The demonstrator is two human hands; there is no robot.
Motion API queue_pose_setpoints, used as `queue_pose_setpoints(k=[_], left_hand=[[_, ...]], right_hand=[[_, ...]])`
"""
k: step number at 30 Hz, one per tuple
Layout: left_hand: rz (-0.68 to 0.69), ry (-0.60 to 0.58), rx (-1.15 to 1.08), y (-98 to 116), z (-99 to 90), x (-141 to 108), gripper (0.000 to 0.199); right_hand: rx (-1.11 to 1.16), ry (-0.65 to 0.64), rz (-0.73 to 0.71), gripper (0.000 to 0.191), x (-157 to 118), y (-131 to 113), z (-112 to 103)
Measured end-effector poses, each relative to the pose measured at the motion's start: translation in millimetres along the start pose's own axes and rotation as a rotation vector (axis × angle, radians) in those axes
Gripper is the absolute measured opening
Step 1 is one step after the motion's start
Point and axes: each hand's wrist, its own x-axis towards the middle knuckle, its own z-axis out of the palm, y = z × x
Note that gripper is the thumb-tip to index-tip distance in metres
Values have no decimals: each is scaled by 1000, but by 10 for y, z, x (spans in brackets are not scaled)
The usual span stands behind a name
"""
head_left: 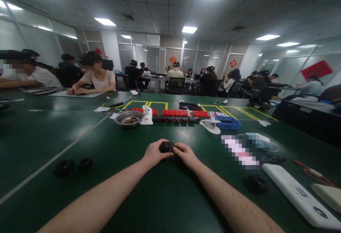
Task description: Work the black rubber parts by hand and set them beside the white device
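Note:
A small, black, blocky part (166,147) sits between my two hands, just above or on the green table (170,197); I cannot make out its exact kind. My left hand (155,153) is closed around its left side, thumb in front and fingers behind. At its right end, the fingertips of my right hand (185,154) pinch the part. Two black ring-shaped pieces (64,168) lie to the left of my forearm. Another black ring-shaped piece (258,184) is on the right.
Beyond my hands stand a metal bowl (129,118) of small brass-coloured pieces, a row of red blocks (174,112), white clamps (211,123) and a blue tray (228,123). A long white device (295,194) lies at the right. A person (97,76) sits across the table at left.

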Motion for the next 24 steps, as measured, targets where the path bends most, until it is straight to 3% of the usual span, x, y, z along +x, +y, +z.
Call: queue_pose_setpoints(k=[8,13,19,24], left_hand=[[-41,12,-65,-12,9,20,41],[-10,11,-22,14,26,3,40],[45,-3,12,35,27,-18,43],[24,-29,-1,11,22,-10,46]], right_hand=[[72,-37,4,47,-14,5,-1],[179,68,85,43,6,29,31],[-27,95,106,46,27,41,55],[-43,74,96,38,20,39,27]])
